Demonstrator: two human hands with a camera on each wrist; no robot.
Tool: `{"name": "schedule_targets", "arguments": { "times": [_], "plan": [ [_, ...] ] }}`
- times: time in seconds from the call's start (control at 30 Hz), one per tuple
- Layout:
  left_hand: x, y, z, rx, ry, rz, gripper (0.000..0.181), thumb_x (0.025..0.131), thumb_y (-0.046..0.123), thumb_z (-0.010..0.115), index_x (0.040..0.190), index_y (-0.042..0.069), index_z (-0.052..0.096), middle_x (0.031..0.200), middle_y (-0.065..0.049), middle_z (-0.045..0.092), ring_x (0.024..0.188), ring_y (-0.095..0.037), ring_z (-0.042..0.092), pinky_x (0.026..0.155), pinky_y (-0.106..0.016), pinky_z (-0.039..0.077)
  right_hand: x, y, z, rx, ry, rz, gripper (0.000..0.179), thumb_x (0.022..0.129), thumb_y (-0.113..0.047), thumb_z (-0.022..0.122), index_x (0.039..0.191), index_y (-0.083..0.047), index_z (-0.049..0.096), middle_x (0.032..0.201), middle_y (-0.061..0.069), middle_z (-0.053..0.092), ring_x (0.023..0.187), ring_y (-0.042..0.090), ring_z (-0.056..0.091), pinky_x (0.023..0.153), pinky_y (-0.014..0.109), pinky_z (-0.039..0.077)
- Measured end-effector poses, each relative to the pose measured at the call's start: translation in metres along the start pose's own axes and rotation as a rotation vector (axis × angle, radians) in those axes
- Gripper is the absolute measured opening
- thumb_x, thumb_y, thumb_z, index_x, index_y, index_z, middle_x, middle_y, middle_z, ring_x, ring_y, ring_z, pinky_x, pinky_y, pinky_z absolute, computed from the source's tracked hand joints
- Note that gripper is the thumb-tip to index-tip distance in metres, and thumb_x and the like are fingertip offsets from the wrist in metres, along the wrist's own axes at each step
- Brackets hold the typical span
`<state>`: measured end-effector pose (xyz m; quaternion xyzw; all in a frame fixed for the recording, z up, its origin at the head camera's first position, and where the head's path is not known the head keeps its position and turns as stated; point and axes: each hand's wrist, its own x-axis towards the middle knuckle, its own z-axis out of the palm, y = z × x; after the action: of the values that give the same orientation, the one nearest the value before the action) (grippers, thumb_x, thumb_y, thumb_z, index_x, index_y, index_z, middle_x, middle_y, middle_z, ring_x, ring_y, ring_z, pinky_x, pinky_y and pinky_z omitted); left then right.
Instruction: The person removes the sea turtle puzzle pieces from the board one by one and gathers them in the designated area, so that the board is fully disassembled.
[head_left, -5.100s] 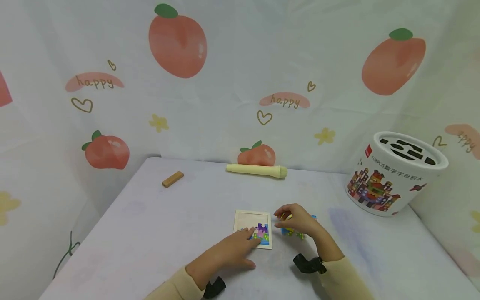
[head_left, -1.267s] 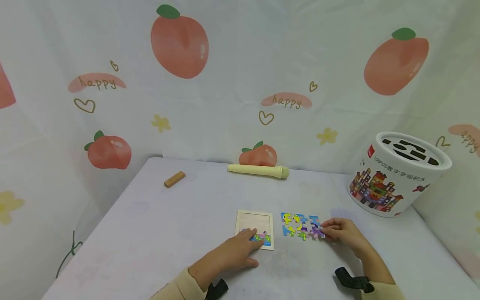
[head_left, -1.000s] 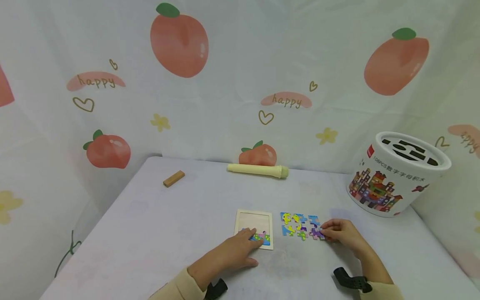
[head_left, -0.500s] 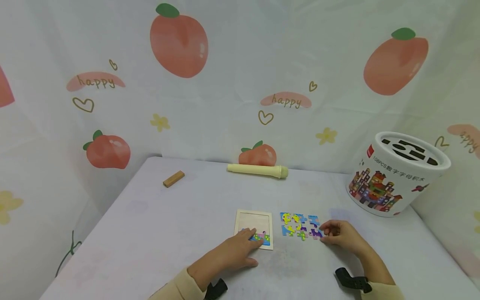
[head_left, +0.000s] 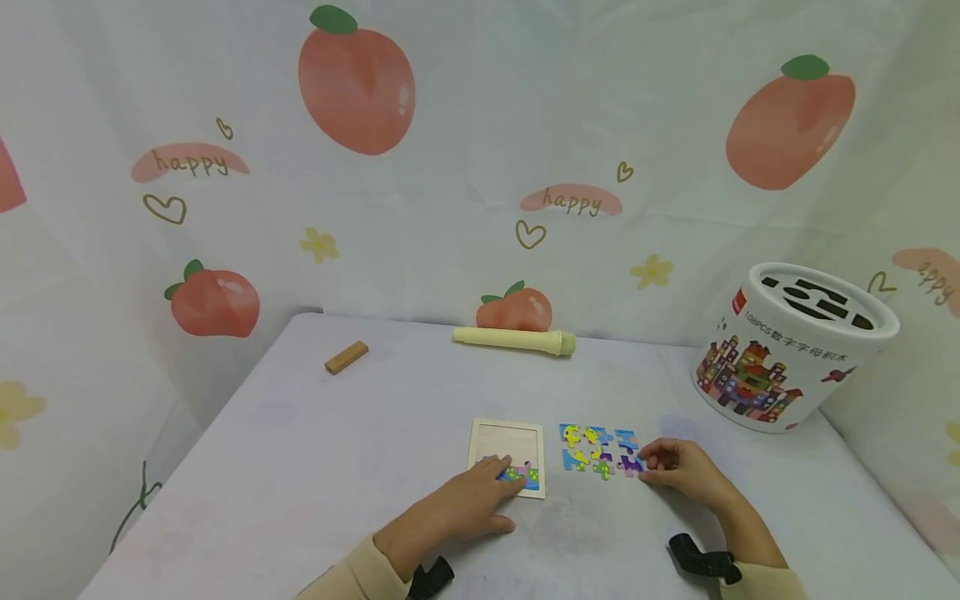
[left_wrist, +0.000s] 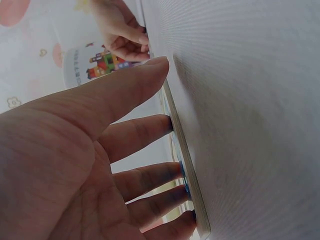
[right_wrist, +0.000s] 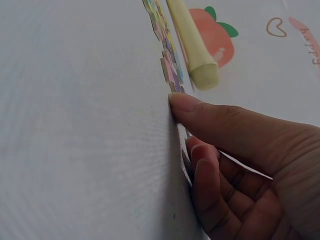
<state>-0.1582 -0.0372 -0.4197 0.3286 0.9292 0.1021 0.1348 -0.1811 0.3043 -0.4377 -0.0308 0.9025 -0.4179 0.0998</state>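
Puzzle pieces [head_left: 597, 452] lie on the table in a loosely joined patch right of the wooden frame [head_left: 506, 437]. Versus 5 s ago: right hand [head_left: 684, 469] was over the patch, now at its right edge; the large purple area then seen in the frame is gone. Right fingers partly curled, thumb tip touching the purple piece [head_left: 630, 463]; can't tell if pinched. Left hand [head_left: 476, 497] open, fingers extended, tips on the frame. Pieces lie flat, gaps showing, blue/yellow/purple/green. Pale yellow microphone-shaped object [head_left: 513, 338] farther back.
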Motion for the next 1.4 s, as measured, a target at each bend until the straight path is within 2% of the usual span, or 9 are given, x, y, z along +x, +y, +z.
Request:
{"name": "schedule_targets", "arguments": {
  "times": [0.27,0.5,0.7,0.77,0.87,1.0,1.07,1.27,1.4],
  "plan": [
    [-0.001,0.0,-0.002,-0.007,-0.007,0.005,0.058,0.084,0.043,0.065,0.136,0.025,0.049,0.147,-0.009,0.039,0.137,-0.027,0.036,0.107,-0.04,0.038,-0.001,-0.003,0.0,-0.014,0.002,0.032,0.033,0.076,-0.014,0.075,0.101,0.005,0.062,0.079,0.003,0.053,0.071,0.01,0.047,0.057,0.019,0.042],
    [-0.001,-0.001,-0.003,-0.002,-0.008,0.01,0.056,0.085,0.041,0.063,0.136,0.026,0.049,0.147,-0.01,0.039,0.136,-0.027,0.037,0.108,-0.039,0.036,-0.003,-0.01,-0.008,-0.058,-0.026,-0.018,0.04,0.076,-0.02,0.076,0.103,0.006,0.062,0.081,0.004,0.057,0.069,0.008,0.049,0.057,0.02,0.044],
    [0.001,-0.005,-0.004,-0.025,-0.004,0.031,0.058,0.084,0.041,0.065,0.137,0.026,0.048,0.145,-0.009,0.042,0.134,-0.026,0.04,0.107,-0.038,0.038,0.002,-0.023,-0.006,-0.157,0.036,-0.01,0.042,0.079,-0.021,0.073,0.109,0.005,0.059,0.087,0.005,0.06,0.079,0.014,0.054,0.063,0.023,0.046],
    [0.002,-0.008,-0.005,-0.041,-0.001,0.034,0.06,0.084,0.04,0.066,0.138,0.027,0.046,0.144,-0.007,0.044,0.133,-0.023,0.041,0.106,-0.037,0.039,0.005,-0.03,-0.003,-0.191,0.057,-0.033,0.042,0.079,-0.022,0.073,0.108,0.005,0.058,0.087,0.007,0.061,0.08,0.017,0.055,0.064,0.026,0.048],
    [0.004,-0.013,-0.008,-0.072,-0.007,0.039,0.061,0.085,0.038,0.066,0.14,0.027,0.043,0.142,-0.005,0.047,0.131,-0.02,0.044,0.105,-0.036,0.04,0.012,-0.043,0.006,-0.217,0.066,-0.075,0.039,0.079,-0.021,0.073,0.106,0.004,0.059,0.088,0.007,0.062,0.081,0.017,0.058,0.068,0.03,0.051],
    [0.004,-0.021,-0.014,-0.126,-0.011,0.051,0.057,0.086,0.036,0.065,0.139,0.023,0.046,0.14,-0.005,0.049,0.13,-0.02,0.045,0.106,-0.037,0.039,0.021,-0.066,0.026,-0.211,0.015,-0.119,0.035,0.079,-0.018,0.073,0.105,0.002,0.061,0.09,0.007,0.063,0.083,0.016,0.059,0.072,0.033,0.052],
    [0.004,-0.026,-0.016,-0.152,-0.001,0.047,0.055,0.087,0.035,0.064,0.137,0.02,0.048,0.14,-0.005,0.049,0.131,-0.021,0.044,0.107,-0.039,0.038,0.025,-0.078,0.038,-0.213,-0.018,-0.154,0.034,0.078,-0.017,0.074,0.104,0.002,0.062,0.09,0.006,0.063,0.082,0.015,0.058,0.071,0.03,0.052],
    [0.005,-0.041,-0.023,-0.164,0.037,0.015,0.056,0.084,0.033,0.067,0.134,0.011,0.052,0.14,-0.007,0.05,0.133,-0.024,0.042,0.11,-0.042,0.032,0.037,-0.105,0.065,-0.223,-0.13,-0.34,0.028,0.078,-0.016,0.075,0.098,0.003,0.066,0.088,0.007,0.064,0.08,0.015,0.058,0.067,0.021,0.05],
    [0.005,-0.049,-0.026,-0.182,0.049,-0.003,0.058,0.083,0.03,0.069,0.132,0.005,0.052,0.139,-0.009,0.05,0.133,-0.027,0.041,0.11,-0.044,0.032,0.044,-0.12,0.08,-0.207,-0.194,-0.388,0.025,0.078,-0.015,0.075,0.095,0.002,0.069,0.086,0.005,0.065,0.077,0.012,0.058,0.064,0.017,0.049]
  ]
}}
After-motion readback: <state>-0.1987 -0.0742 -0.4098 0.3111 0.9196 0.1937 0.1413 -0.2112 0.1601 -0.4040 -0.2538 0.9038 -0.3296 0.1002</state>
